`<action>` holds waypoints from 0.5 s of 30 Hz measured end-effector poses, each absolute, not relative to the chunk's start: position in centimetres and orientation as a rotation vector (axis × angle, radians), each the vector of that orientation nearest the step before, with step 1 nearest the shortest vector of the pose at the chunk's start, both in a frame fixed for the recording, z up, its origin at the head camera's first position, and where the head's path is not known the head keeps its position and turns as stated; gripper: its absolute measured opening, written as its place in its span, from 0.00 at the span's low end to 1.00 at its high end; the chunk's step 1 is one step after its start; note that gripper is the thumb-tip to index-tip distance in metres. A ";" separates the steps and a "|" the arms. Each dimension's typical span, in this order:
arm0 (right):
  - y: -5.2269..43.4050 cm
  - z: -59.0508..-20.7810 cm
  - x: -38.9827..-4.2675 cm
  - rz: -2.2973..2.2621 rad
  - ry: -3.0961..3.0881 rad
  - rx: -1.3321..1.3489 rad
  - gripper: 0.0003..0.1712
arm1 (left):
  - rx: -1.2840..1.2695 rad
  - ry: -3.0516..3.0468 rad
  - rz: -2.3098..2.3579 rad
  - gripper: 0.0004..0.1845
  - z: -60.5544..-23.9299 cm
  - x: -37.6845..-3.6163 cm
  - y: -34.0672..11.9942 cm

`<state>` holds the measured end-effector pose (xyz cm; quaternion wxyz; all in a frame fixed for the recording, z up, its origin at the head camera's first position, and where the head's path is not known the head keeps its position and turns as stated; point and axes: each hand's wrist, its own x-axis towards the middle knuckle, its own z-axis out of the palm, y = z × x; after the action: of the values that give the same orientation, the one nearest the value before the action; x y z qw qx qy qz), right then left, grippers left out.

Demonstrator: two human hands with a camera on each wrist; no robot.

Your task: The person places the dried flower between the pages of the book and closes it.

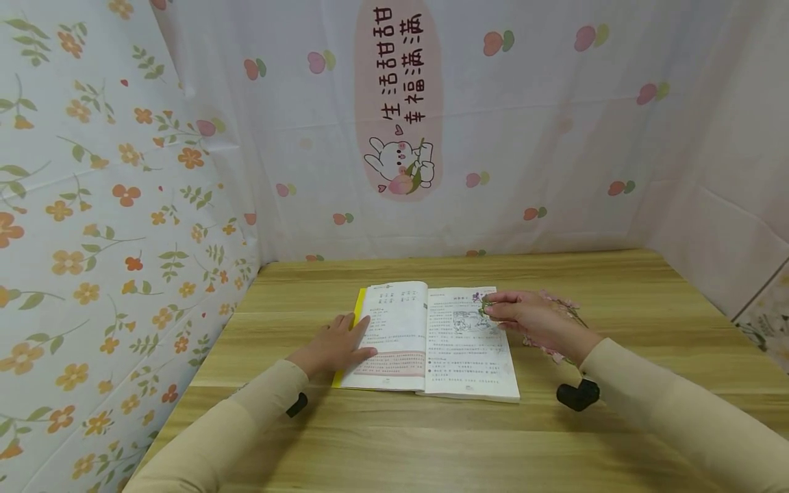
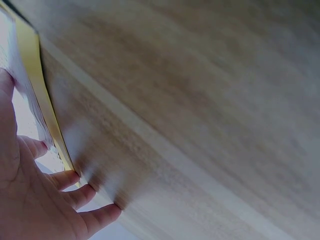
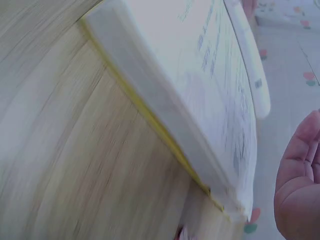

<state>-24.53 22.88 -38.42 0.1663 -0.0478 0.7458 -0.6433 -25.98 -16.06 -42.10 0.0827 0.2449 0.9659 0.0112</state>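
Observation:
An open book (image 1: pixel 471 373) lies on the wooden table, its yellow cover edge (image 2: pixel 37 75) showing at the left. My left hand (image 1: pixel 333 346) rests at that left edge with fingers spread; the thumb and a finger touch the page, and the other fingertips reach the tabletop in the left wrist view. Over the upper right page, my right hand (image 1: pixel 536 318) pinches a small purple flower sprig (image 1: pixel 478 298) with green parts. Its blossoms are near the printed drawing. In the right wrist view the right hand (image 3: pixel 300 185) is partly cut off and the sprig is out of sight.
Pink flower sprigs (image 1: pixel 557 356) lie on the table right of the book, partly hidden under the right hand and forearm. A printed cloth (image 1: pixel 296 137) hangs behind the table, and a floral cloth (image 1: pixel 123 287) hangs at the left.

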 end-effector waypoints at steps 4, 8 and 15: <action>21.2 -39.0 -25.3 -1.866 2.073 -0.113 0.31 | 0.726 2.878 0.038 0.43 -42.2 -26.0 -16.0; 19.6 -39.6 -26.1 -1.897 2.055 -0.044 0.27 | 0.734 2.882 0.039 0.43 -42.2 -26.1 -16.0; 16.7 -40.7 -27.2 -1.901 2.083 0.094 0.20 | 0.718 2.883 0.015 0.43 -42.4 -26.2 -16.0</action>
<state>-27.25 16.66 -40.73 0.1592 0.0329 0.7289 -0.6650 -26.23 -15.99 -42.44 0.0850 0.2408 0.9668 0.0051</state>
